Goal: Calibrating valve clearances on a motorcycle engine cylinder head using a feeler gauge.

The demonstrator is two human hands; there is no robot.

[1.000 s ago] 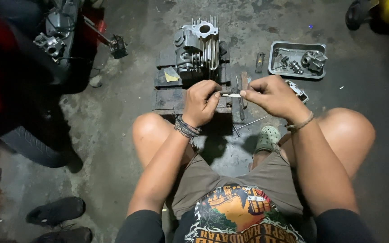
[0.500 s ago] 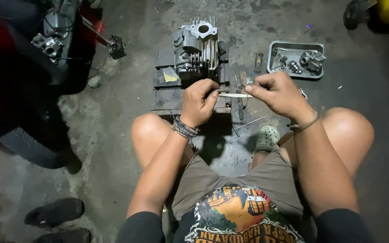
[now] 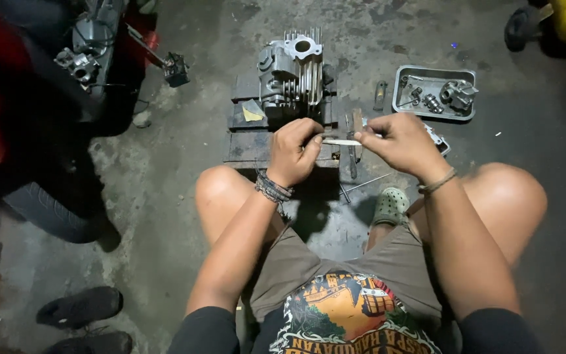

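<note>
Fingers of both hands pinch one thin pale rod point(image 3: 340, 141), held level between them above the floor. Left hand point(image 3: 294, 152) closes round its left end, knuckles up, bead bracelets point(image 3: 272, 189) at the wrist. Right hand point(image 3: 402, 145) grips the right end with thumb and fingertips, a band point(image 3: 437, 183) on that wrist. What sits on the rod between the hands is too small to tell.

Below the hands: bare knees wide apart, a green clog point(image 3: 389, 206) between them, two loose metal pins point(image 3: 360, 186) on the concrete floor point(image 3: 185, 196).

Just beyond the hands, a dark wooden block point(image 3: 251, 144) carries a finned grey engine cylinder point(image 3: 291, 73), upright, bore facing up. Yellowish scrap point(image 3: 251, 114) lies on the block beside it.

Farther right, a grey metal tray point(image 3: 402, 103) holds small engine parts. Far left, a motorbike point(image 3: 86, 52), partly stripped.

Judgement: the rod wants a steady, level hold, both grips close to the ends, elbows braced on the thighs so neither hand twists it out of line. Light is poor; work close over the block.
</note>
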